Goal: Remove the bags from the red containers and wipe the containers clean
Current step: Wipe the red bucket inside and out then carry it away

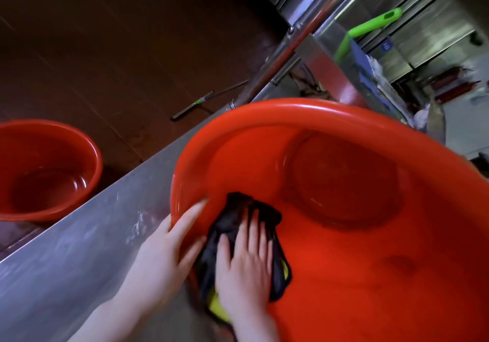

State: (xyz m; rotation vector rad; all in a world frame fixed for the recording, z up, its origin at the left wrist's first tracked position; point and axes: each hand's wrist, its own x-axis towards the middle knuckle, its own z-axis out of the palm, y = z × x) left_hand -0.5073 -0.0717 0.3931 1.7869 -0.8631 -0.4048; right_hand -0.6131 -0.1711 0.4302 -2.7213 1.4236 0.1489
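Head view looks down into a large round red plastic basin [317,119], which spreads ahead and to the right of both sets of fingers. It sits on a dull stainless-steel worktop [79,236] that runs beneath and to the left of the left hand [164,249]. Well to the left of that hand's fingers [193,214], down on the dark brown floor [105,50], stands a second, smaller red plastic basin [87,151] holding no bag.

A crumpled dark cloth with a yellow patch [238,214] lies on the big basin's near inner wall, directly under the right hand [246,257]. Its fingers [254,225] are straight, slightly spread, and pressed flat on the fabric. The left fingers lie straight and close together along the basin's near rim, just left of the cloth.

Far beyond the fingertips lie a bright green plastic handle [370,26] and a black-bladed squeegee [193,106].
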